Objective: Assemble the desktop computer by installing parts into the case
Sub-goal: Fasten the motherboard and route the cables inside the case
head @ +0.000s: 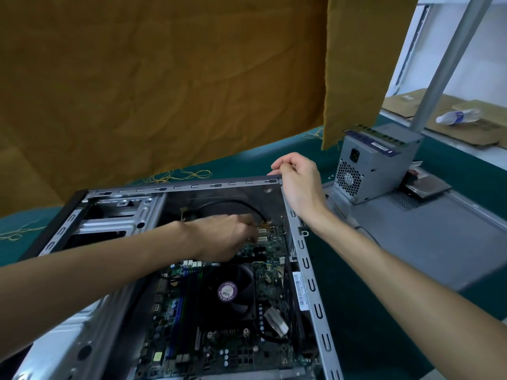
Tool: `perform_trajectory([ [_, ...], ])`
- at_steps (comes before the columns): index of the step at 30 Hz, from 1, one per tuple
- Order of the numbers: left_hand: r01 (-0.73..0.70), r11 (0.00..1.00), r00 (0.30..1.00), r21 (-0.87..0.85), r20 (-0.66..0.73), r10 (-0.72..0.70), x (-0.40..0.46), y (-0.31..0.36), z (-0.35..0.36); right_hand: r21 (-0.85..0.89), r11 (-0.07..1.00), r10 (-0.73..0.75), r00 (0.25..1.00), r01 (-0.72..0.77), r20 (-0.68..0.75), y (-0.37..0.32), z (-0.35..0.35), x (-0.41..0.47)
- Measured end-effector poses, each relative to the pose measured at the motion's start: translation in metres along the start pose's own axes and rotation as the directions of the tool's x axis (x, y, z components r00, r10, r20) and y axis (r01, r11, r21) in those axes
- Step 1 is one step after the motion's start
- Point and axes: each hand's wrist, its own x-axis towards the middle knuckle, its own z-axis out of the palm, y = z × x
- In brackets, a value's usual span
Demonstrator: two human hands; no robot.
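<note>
L hand point(227, 237) is down inside the open computer case point(310, 283), fingers curled together over the far end of the motherboard point(216, 352), near the small connectors there. Fingertips are bunched as if pinching sth small, but what they hold, if anything, can't be made out; too dark and blurred.

R hand point(297, 182) sits on the case's far right corner, fingers curled over the top rim, thumb side toward the cloth, gripping the metal edge. Forearm runs along the outside of the case's right wall.

The case lies on its side on a green table cover point(370, 311), open face up, w/ the motherboard mounted inside. One black CPU fan point(233, 292) w/ a purple round sticker sits mid-board, nearer the camera than the L hand. One white cable connector point(277, 320) lies just right of the fan.

Counts: 2 hands, 1 case, 1 board, 1 fan. One grey power supply unit point(375, 168) stands outside the case, right of the R hand and apart from it, on the flat grey side panel point(439, 242). One RAM stick point(381, 138) lies on top of the PSU. One hard drive point(428, 186) lies just beside the PSU's right side. One plastic bottle point(458, 116) lies on cardboard further back. A mustard cloth point(164, 78) hangs behind.
</note>
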Motion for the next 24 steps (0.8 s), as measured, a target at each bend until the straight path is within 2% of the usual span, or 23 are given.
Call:
perform_trajectory([
  [2, 0.084, 0.995, 0.996, -0.058, 0.021, -0.082, -0.001, 0.006, 0.004, 0.001, 1.0, -0.002, 1.0, 0.002, 0.003, 0.0, 0.0, 0.0],
  [6, 0.185, 0.981, 0.983, -0.059, 0.029, -0.184, 0.01, 0.02, 0.006, 0.0, 1.0, -0.002, 1.0, 0.002, -0.002, 0.0, 0.0, -0.001],
  [10, 0.218, 0.972, 0.976, -0.087, 0.0, -0.219, 0.02, 0.027, 0.007, -0.018, 1.0, -0.001, 1.0, 0.001, 0.0, 0.0, 0.001, -0.002],
  [13, 0.224, 0.974, 0.974, -0.003, -0.018, -0.224, 0.023, 0.029, 0.01, -0.023, 1.0, -0.001, 1.0, 0.001, 0.0, 0.001, 0.001, -0.002],
  [17, 0.241, 0.971, 0.97, 0.013, -0.025, -0.24, 0.027, 0.031, 0.009, -0.028, 1.0, -0.004, 1.0, 0.004, -0.003, 0.001, 0.001, -0.001],
  [24, 0.249, 0.969, 0.969, 0.014, 0.011, -0.249, 0.031, 0.032, 0.007, -0.053, 0.999, -0.011, 1.0, 0.011, -0.001, 0.0, 0.001, -0.002],
])
